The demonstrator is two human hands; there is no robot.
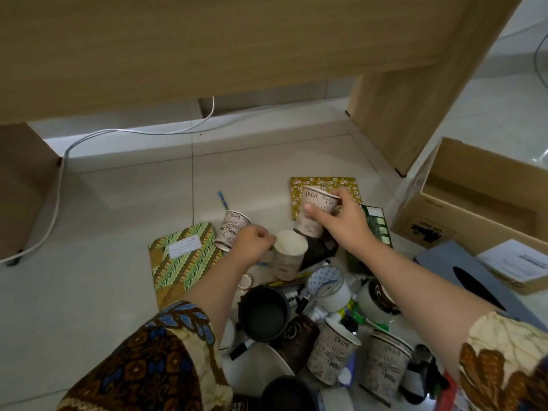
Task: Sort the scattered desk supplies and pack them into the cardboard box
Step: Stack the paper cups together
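1. Head view, looking down at a tiled floor [118,203] under a wooden desk [207,40].
2. At centre right, the right hand [341,221] has its thumb and fingers wrapped round a printed paper cup [315,215] and holds it above the pile of supplies [311,307].
3. At centre, the left hand [255,241] is curled knuckles-up against a second cup [231,232]. I cannot tell whether it actually grips it.
4. A third cup [289,250] stands upright with its mouth open, between the two hands.
5. The cardboard box [421,223] sits open at the right edge, well apart from the cups.
6. I judge the step to be gathering the cups. I would centre the held cup's base over the open mouth, nest it with light pressure so the thin paper keeps its shape, then carry the stack to the box.
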